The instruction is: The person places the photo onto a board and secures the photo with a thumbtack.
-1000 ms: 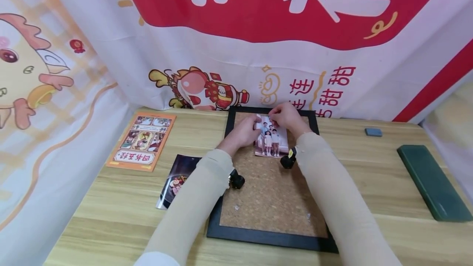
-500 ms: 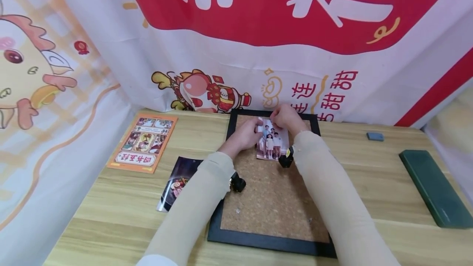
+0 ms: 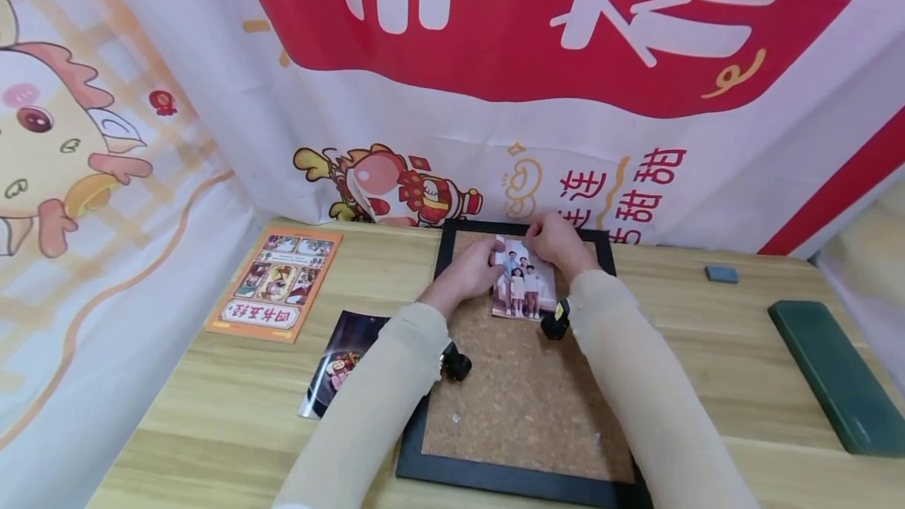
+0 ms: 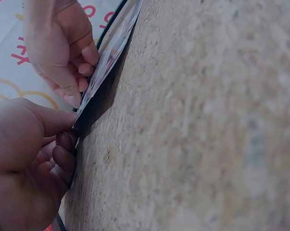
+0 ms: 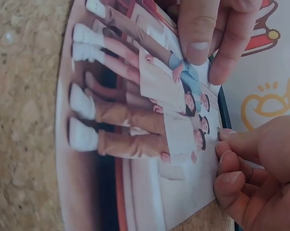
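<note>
A family photo (image 3: 525, 289) lies over the upper part of a black-framed cork board (image 3: 523, 399). My left hand (image 3: 471, 272) pinches the photo's upper left edge between thumb and fingers. In the left wrist view, the photo (image 4: 109, 65) slants up from the cork, with a dark gap under it. My right hand (image 3: 558, 242) is at the top edge. In the right wrist view, the thumb and fingers of that right hand (image 5: 260, 178) meet beside the photo's edge. A small grey glint between them looks like a pin, mostly hidden by the fingertips.
Left on the wooden table (image 3: 170, 430) are an orange printed card (image 3: 276, 281) and a dark food photo (image 3: 339, 360), partly covered by my left sleeve. A small blue block (image 3: 721, 274) and a long green case (image 3: 837, 375) lie right. A printed cloth (image 3: 438, 116) hangs behind.
The head view has tilted up slightly, so everything sits lower in the picture. Both hands stay at the photo's top, with only slight finger movement.
</note>
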The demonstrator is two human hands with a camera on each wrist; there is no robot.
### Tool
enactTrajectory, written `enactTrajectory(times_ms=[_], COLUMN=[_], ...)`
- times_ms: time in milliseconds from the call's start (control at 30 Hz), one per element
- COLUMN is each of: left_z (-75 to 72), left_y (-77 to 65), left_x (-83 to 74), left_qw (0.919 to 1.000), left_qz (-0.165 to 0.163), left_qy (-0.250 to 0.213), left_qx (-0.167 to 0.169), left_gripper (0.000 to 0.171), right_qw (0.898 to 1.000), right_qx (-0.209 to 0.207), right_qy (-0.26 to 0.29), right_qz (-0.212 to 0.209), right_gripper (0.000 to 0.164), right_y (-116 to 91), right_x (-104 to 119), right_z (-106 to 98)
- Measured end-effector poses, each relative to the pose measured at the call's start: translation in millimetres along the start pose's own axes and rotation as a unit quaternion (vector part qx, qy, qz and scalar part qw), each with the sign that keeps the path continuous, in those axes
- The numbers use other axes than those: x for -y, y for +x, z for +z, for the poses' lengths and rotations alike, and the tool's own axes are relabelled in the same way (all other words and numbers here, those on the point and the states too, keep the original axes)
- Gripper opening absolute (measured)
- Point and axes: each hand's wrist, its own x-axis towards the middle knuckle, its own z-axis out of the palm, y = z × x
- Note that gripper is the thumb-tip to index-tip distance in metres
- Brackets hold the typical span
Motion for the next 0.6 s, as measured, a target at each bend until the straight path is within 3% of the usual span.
enactTrajectory(times_ms=[600], left_z=[-3.3], left_y=[-7.6], left_x=[-2.3], left_qw=[0.9998], left_qz=[-0.005], left_qy=[-0.018], left_qx=[0.001], left_gripper=[0.042], right_qw=[0.999], right_qx=[-0.04], right_qy=[0.008], right_qz=[-0.031], right_gripper=[0.014], right_y=[-5.3], right_x=[-13.3], right_z=[11.7])
